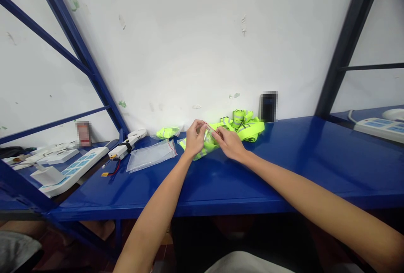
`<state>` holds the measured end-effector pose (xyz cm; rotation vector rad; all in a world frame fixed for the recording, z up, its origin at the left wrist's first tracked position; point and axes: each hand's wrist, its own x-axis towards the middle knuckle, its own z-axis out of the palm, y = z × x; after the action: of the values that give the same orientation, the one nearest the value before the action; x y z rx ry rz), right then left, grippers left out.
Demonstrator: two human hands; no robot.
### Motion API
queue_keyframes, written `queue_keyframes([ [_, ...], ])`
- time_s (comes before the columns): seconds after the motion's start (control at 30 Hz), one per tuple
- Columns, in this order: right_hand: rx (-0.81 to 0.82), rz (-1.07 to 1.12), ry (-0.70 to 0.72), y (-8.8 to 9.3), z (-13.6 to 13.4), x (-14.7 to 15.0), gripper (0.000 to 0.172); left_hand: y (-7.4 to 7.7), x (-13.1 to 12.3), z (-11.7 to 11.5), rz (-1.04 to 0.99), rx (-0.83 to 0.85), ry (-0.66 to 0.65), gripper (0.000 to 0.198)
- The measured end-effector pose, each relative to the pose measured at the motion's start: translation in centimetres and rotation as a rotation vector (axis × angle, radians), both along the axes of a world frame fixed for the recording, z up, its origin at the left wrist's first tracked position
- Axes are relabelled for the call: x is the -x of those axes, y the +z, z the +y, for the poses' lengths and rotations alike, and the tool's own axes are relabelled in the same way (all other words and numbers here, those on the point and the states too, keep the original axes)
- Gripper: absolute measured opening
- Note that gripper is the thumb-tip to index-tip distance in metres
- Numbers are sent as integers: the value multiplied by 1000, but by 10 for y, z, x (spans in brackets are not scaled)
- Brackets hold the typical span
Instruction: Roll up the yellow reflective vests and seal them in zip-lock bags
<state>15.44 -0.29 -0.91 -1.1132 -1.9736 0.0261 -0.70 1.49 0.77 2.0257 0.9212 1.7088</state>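
My left hand and my right hand meet above the blue shelf, both pinching the red-lined top edge of a clear zip bag that holds a folded neon-yellow vest. Behind them lies a loose heap of neon-yellow reflective vests. A second bagged yellow vest rests to the left by the wall. An empty clear zip bag lies flat on the shelf left of my left hand.
To the left are a small white fan, a battery with red and black wires and white power strips. A dark box stands against the wall. Another power strip sits at far right. Blue frame posts flank the shelf.
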Motion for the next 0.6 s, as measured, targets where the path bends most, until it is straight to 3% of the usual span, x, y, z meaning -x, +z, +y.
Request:
queue_keyframes([
  [0.2,-45,-89,-96,-8,7,4,38,1,-9,-11,113,-21,-46,15],
  [0.37,-77,-32,9,-9,7,8,33,-1,-8,-11,135,-37,-15,16],
  [0.6,-65,49,91,-8,6,6,29,1,-4,-22,351,-418,347,27],
])
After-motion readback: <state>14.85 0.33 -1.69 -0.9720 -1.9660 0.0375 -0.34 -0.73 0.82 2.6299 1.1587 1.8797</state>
